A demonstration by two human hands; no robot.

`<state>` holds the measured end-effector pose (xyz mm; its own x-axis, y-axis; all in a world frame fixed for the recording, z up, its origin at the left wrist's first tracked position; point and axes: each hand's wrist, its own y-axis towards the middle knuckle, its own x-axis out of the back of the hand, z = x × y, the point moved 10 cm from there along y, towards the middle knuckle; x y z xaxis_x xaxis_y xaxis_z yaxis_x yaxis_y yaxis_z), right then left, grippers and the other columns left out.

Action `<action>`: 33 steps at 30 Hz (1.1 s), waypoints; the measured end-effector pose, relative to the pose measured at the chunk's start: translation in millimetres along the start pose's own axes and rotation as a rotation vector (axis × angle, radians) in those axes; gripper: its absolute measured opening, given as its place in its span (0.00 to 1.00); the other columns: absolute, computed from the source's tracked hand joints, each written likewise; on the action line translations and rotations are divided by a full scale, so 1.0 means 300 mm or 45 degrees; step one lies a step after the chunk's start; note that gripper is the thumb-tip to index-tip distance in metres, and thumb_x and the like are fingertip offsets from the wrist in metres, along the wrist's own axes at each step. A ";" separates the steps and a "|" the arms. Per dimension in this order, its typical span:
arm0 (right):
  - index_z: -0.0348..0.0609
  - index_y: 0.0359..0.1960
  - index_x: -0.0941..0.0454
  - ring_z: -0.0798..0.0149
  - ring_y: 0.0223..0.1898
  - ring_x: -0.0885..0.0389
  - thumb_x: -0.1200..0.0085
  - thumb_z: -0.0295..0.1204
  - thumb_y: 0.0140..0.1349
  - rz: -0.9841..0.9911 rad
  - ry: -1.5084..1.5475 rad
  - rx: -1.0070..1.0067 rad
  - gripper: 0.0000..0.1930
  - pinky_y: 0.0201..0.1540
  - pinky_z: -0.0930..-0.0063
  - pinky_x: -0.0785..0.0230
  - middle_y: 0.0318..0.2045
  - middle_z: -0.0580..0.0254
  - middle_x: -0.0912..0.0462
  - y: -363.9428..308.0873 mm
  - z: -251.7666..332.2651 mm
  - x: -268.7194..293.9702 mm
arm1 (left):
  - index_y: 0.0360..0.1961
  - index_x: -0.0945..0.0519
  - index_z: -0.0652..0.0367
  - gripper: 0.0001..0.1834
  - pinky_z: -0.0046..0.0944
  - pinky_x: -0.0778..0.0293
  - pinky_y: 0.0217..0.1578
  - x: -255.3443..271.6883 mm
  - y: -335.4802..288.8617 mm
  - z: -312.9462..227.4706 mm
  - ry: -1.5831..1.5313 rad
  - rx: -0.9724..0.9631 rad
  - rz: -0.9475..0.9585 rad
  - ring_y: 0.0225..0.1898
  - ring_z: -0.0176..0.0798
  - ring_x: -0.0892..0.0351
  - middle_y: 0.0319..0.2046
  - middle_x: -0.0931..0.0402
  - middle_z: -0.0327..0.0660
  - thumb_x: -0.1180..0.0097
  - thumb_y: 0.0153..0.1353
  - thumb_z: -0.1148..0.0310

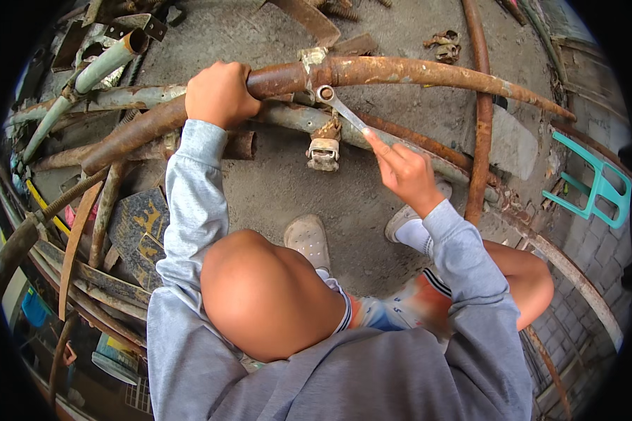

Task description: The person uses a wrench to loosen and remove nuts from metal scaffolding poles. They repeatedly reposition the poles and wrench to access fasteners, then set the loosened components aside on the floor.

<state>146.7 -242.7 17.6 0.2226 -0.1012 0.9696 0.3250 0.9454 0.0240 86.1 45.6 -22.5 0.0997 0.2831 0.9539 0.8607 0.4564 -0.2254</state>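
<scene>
My left hand (pixel 220 92) is wrapped around a thick rusty pipe (pixel 414 71) that runs across the upper part of the view. My right hand (pixel 404 172) grips the handle of a silver wrench (pixel 340 108). The wrench's ring end sits at a rusty clamp (pixel 324 144) that joins the rusty pipe to a second pale pipe (pixel 288 116) just below it. Both forearms wear grey sleeves. My knees and pale shoes (pixel 307 238) show below, on the dirt ground.
Several rusty pipes and bars (pixel 91 210) lie piled at the left. A pale green pipe (pixel 95 70) leans at the upper left. A rusty rod (pixel 482 119) runs down the right side. A turquoise plastic frame (pixel 597 186) stands by a brick wall at the right. Loose clamps (pixel 442 45) lie at the top.
</scene>
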 end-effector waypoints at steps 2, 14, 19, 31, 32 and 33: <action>0.61 0.65 0.22 0.68 0.15 0.26 0.39 0.24 0.62 0.017 -0.061 0.091 0.28 0.19 0.70 0.26 0.18 0.68 0.23 0.032 -0.053 0.011 | 0.33 0.12 0.51 0.18 0.51 0.18 0.38 -0.008 0.003 0.011 0.012 0.008 -0.011 0.34 0.56 0.14 0.29 0.15 0.50 0.33 0.38 0.58; 0.60 0.52 0.21 0.64 0.16 0.22 0.44 0.34 0.63 0.073 -0.263 0.837 0.15 0.16 0.68 0.30 0.18 0.68 0.22 0.429 -0.364 -0.018 | 0.32 0.12 0.51 0.17 0.50 0.17 0.38 -0.001 0.017 0.023 0.038 0.085 0.001 0.33 0.55 0.13 0.28 0.15 0.50 0.35 0.37 0.61; 0.50 0.43 0.20 0.54 0.31 0.17 0.42 0.30 0.58 -0.254 -0.560 0.661 0.11 0.32 0.60 0.26 0.26 0.57 0.17 1.085 -0.438 0.370 | 0.30 0.13 0.51 0.14 0.51 0.18 0.35 -0.005 0.005 -0.072 0.012 0.056 -0.052 0.31 0.56 0.14 0.27 0.16 0.50 0.35 0.38 0.62; 0.45 0.54 0.19 0.47 0.44 0.17 0.54 0.17 0.56 0.527 -0.130 0.176 0.24 0.45 0.55 0.21 0.43 0.53 0.18 0.527 -0.358 -0.024 | 0.24 0.14 0.55 0.10 0.50 0.17 0.34 0.007 0.016 -0.024 -0.051 0.016 -0.147 0.30 0.55 0.13 0.25 0.16 0.50 0.35 0.36 0.66; 0.45 0.57 0.21 0.47 0.45 0.17 0.56 0.15 0.55 0.423 -0.047 0.231 0.27 0.46 0.54 0.22 0.45 0.52 0.19 0.530 -0.299 -0.010 | 0.25 0.14 0.54 0.11 0.50 0.17 0.34 -0.009 0.015 -0.009 -0.030 0.052 -0.110 0.30 0.55 0.14 0.25 0.16 0.50 0.34 0.35 0.65; 0.45 0.60 0.22 0.47 0.45 0.17 0.57 0.14 0.55 0.306 0.033 0.272 0.30 0.48 0.53 0.22 0.47 0.51 0.19 0.542 -0.265 0.011 | 0.25 0.14 0.54 0.11 0.50 0.17 0.34 -0.008 0.017 -0.008 -0.027 0.056 -0.097 0.30 0.55 0.14 0.25 0.16 0.50 0.34 0.35 0.65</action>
<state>273.4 -113.9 5.2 0.2939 0.1279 0.9472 0.0604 0.9865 -0.1520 91.4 45.4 -25.7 0.0235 0.2637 0.9643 0.8428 0.5136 -0.1610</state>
